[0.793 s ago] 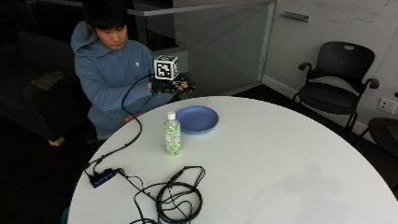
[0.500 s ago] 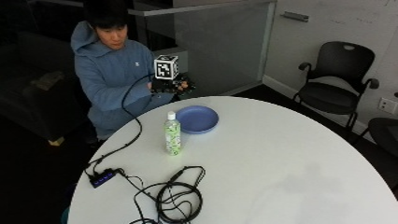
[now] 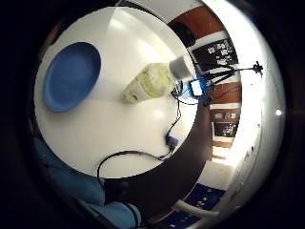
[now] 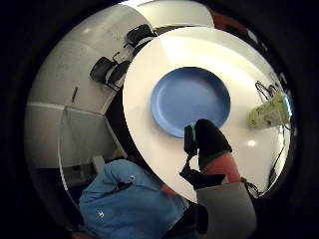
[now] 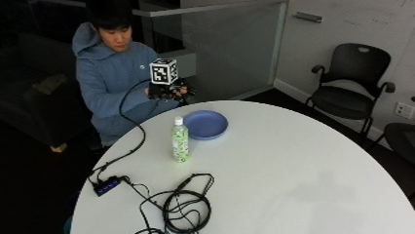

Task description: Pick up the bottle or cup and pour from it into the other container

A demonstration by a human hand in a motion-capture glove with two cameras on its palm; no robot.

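A clear bottle (image 5: 179, 142) of pale green drink with a white cap stands upright on the round white table (image 5: 292, 161). A shallow blue plate (image 5: 205, 124) lies just behind it, toward the person. My gloved right hand (image 5: 168, 92) hovers in the air above the table's far edge, in front of the person's chest, holding nothing, fingers relaxed. From the palm, the plate (image 4: 190, 101) sits right below a gloved finger (image 4: 212, 142), with the bottle (image 4: 269, 112) beyond it. The little finger side view shows the bottle (image 3: 147, 83) beside the plate (image 3: 71, 76).
A coil of black cable (image 5: 185, 207) and a small black hub (image 5: 107, 185) lie on the table's front left. Black office chairs (image 5: 350, 90) stand at the back right, behind the table. A glass partition rises behind the person.
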